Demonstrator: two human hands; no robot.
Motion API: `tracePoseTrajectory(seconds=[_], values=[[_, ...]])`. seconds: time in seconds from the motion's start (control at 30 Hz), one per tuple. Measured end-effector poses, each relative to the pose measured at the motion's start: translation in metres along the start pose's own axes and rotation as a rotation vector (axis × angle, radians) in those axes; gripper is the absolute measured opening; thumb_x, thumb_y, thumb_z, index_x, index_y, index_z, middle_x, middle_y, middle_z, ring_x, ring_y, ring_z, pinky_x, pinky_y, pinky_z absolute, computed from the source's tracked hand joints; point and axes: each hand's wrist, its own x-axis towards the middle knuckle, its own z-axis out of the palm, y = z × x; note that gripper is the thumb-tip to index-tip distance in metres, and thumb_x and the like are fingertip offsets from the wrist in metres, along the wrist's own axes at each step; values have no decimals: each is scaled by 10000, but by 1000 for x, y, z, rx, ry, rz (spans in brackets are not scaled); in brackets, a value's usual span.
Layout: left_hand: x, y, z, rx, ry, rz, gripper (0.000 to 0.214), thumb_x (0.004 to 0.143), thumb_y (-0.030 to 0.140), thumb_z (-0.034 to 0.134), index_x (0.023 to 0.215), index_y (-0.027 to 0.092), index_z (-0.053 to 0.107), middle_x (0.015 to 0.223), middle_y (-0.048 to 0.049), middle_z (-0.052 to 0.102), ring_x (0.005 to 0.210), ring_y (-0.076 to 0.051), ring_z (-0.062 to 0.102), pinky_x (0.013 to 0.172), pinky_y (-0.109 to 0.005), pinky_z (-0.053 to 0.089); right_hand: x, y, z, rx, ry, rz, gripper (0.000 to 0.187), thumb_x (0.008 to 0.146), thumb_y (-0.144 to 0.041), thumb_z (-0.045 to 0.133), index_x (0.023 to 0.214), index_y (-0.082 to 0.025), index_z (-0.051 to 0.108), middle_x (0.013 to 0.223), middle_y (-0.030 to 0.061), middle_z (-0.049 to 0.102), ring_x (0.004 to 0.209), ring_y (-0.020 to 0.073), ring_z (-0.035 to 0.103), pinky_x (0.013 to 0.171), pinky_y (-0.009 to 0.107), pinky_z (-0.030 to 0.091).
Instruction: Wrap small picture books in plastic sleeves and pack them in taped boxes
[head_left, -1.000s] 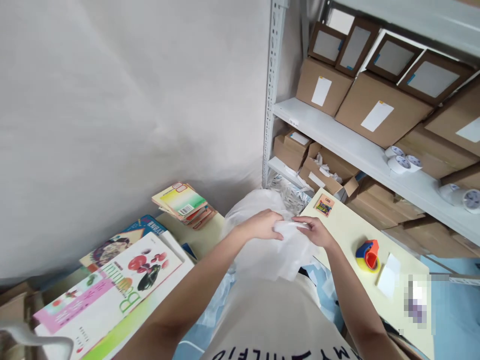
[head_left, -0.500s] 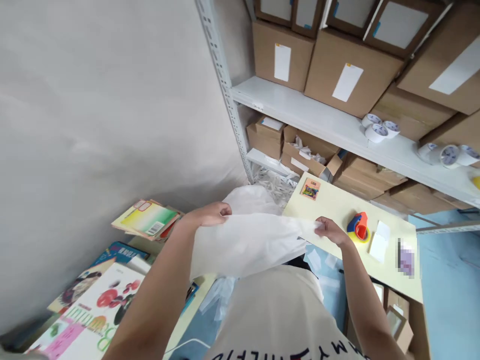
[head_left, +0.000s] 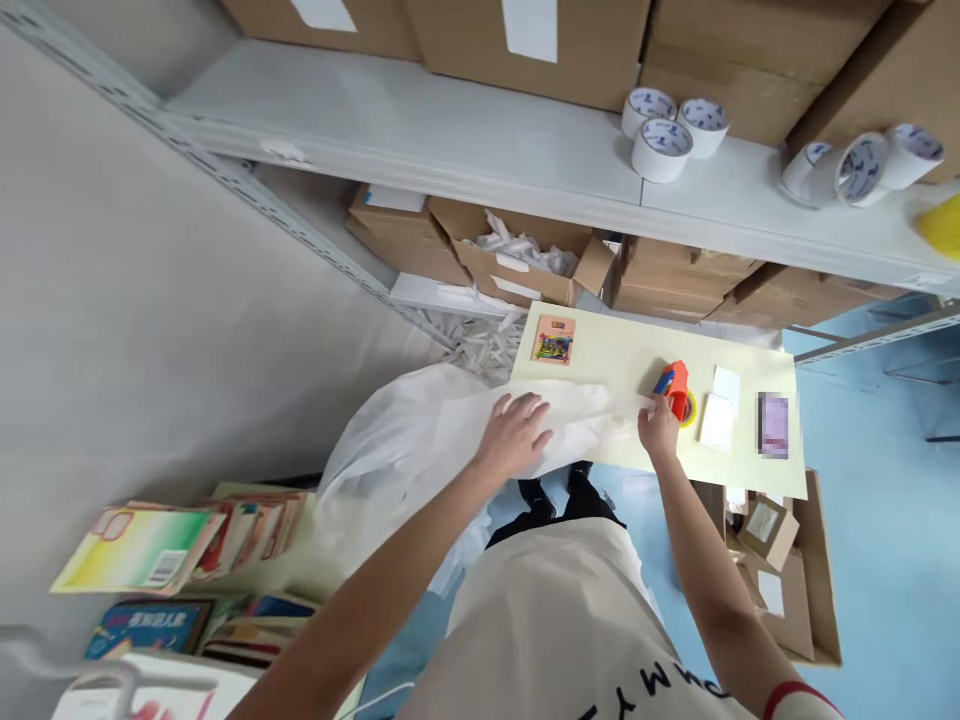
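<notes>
A thin white translucent packing sheet (head_left: 405, 430) is drawn across the left part of a pale yellow table (head_left: 600, 340), with its bulk hanging off to the left. My left hand (head_left: 514, 435) rests flat on the sheet, fingers spread. My right hand (head_left: 658, 432) has its fingers closed at what looks like the sheet's right corner. Just beyond those fingers is an orange and blue tape dispenser (head_left: 677, 388) with a yellow roll. A small pinkish booklet (head_left: 553, 342) lies at the table's far left, beyond the sheet.
White papers (head_left: 718, 410) and a blurred purple item (head_left: 773, 425) lie on the table's right. Tape rolls (head_left: 661, 150) stand on a grey shelf (head_left: 450, 130) with cartons. Books (head_left: 135, 550) are stacked at left. An open carton (head_left: 821, 590) holding small boxes sits below the table.
My view has turned right. The sheet, earlier stretched in the air between both hands, now lies over the table. My left hand has let go of its edge and flattened onto it.
</notes>
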Motion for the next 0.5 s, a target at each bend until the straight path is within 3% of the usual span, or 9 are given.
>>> tracePoseTrajectory(seconds=[0.13,0.23,0.33,0.4,0.5], values=[[25,1,74,-24,-146,-97,592,802,293,640,1377,237,512,1544,-150,366,1454,-387,234,1162,-604,94,2,9,6,-90,83,-143,565,838,-163,425,1398,-98,396,1294,251,517,1147,358,540,845,491,493],[36,-12,109,111,-281,-98,667,818,299,628,1451,255,421,1598,-138,251,1478,-378,161,1153,-619,122,-9,14,22,-147,76,-372,584,880,-169,427,1458,-151,340,1451,223,399,1342,366,381,1020,568,390],[39,-21,122,243,-374,-59,729,829,333,620,1498,254,342,1622,-137,159,1486,-379,114,1145,-618,163,-15,20,48,-164,-168,-539,611,883,-193,486,1473,-161,331,1522,196,345,1424,331,288,1109,536,317],[40,-23,125,277,-397,-80,770,832,381,615,1518,245,294,1627,-149,114,1485,-399,89,1126,-641,187,-12,28,65,-182,-339,-510,709,855,-269,581,1492,-138,297,1571,210,257,1463,343,209,1129,536,283],[42,-25,126,287,-436,-188,815,844,464,579,1537,218,228,1626,-181,59,1478,-432,62,1080,-685,224,-3,48,81,-223,-475,-385,852,814,-384,666,1510,-115,255,1598,240,155,1484,376,123,1138,564,235]])
